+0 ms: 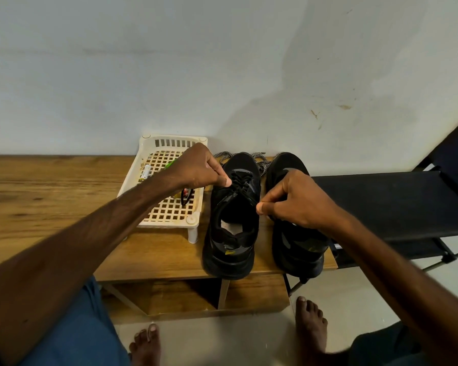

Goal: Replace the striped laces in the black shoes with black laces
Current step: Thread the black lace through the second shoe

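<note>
The left shoe (233, 220) of a black pair stands on the wooden tabletop (50, 186), heel toward the person and toe toward the wall (222, 62). A black lace (239, 180) is threaded across its upper eyelets. The left hand (196, 167) reaches over from the left and pinches a strand of this lace between thumb and forefinger at the left edge of the lacing, the other fingers curled under. The right hand (296, 199) comes in from the right, its thumb and forefinger pressed together on a thin dark strand beside the shoe's right collar. That strand is hard to tell from the black upper behind it.

The right shoe (299, 249) stands just beside the first, facing the same way, and is partly covered by the right hand and wrist. Its heel overhangs the front edge of the tabletop. Its lacing cannot be seen.

The striped laces (261, 158), black and white, lie loose behind the two toes against the wall.

Left of the shoes sits a cream plastic basket (143, 149) on short legs, holding a black loop of cord (187, 198) and some small items, partly hidden by the left forearm. A black fabric shelf (381, 202) adjoins the tabletop on the right. Two bare feet (311, 326) rest on the pale floor below.
</note>
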A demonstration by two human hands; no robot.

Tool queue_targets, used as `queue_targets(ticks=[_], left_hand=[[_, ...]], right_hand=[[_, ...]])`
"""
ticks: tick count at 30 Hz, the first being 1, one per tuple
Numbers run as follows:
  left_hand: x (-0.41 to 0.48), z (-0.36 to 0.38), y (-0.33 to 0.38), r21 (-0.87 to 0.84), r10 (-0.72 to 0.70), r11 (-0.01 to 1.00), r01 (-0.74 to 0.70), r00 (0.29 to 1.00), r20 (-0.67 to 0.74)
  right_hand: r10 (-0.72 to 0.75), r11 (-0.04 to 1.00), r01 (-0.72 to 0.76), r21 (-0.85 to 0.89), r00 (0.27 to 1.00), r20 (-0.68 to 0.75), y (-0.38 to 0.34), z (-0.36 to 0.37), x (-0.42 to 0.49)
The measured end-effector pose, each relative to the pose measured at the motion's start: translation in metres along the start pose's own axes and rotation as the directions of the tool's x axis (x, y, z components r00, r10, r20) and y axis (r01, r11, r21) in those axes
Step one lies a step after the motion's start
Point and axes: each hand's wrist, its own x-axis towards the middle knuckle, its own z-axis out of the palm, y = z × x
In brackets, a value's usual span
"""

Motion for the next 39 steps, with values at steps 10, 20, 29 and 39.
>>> queue_targets(ticks=[10,20,29,39], left_hand=[[-0.018,-0.030,0.018,-0.400,0.069,0.916,-0.025,0.993,0.095],[-0.021,-0.022,0.038,-0.252,0.253,0.957,-0.143,0.836,0.486],[-0.008,-0.004,0.003,0.189,0.370,0.899,-0.394,0.917,0.152],[-0.008,-0.003,0.004,0.109,0.404,0.901,-0.419,0.905,0.135]], right_hand=[[-0.038,0.990,0.087,0.112,0.925,-0.378,-0.008,-0.003,0.004],[0.232,0.726,-0.283,0.627,0.959,0.163,-0.022,0.003,0.021],[0.226,0.771,-0.238,0.591,0.969,0.097,-0.011,0.001,0.023],[0.196,0.844,-0.176,0.507,0.981,0.016,-0.005,0.006,0.025]])
